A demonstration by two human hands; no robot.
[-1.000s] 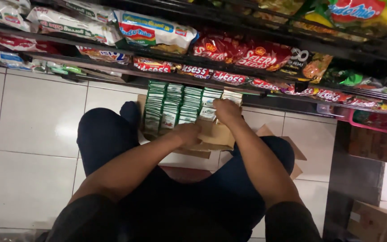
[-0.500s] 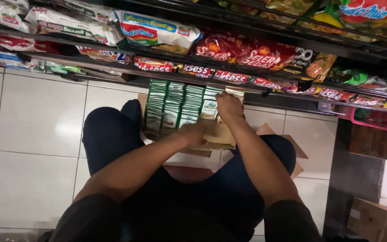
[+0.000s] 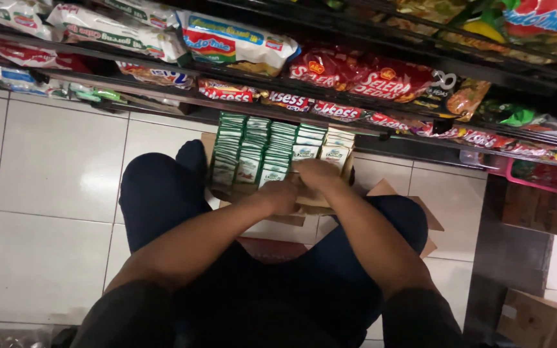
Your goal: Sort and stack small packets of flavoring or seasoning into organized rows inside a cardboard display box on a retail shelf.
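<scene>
Since the earlier frame the right hand (image 3: 315, 175) has drawn back from the far end of the packet rows toward the near edge of the cardboard box (image 3: 320, 205), and the left hand (image 3: 278, 193) has stayed close beside it.

Seen from the head camera, the floor (image 3: 53, 167) is laid with large, glossy white tiles with thin dark joints, and light glares off one tile. The person crouches on it in dark blue trousers, knees spread, with the open brown box between them. Dark wire shelves (image 3: 162, 96) run across the top of the view. On them lie pale noodle packets with blue and red panels at the left, red snack bags (image 3: 362, 77) in the middle, and yellow and green bags at the right. A pink basket (image 3: 543, 177) sits under the lowest shelf at the right, and another brown carton (image 3: 536, 319) stands in the lower right corner.

Green-and-white sachets (image 3: 253, 151) stand on edge in about five tight rows inside the box, the rows running lengthwise away from the person toward the shelves.

Both hands are curled at the near ends of the rows; whether they grip sachets or the box flap cannot be told.
</scene>
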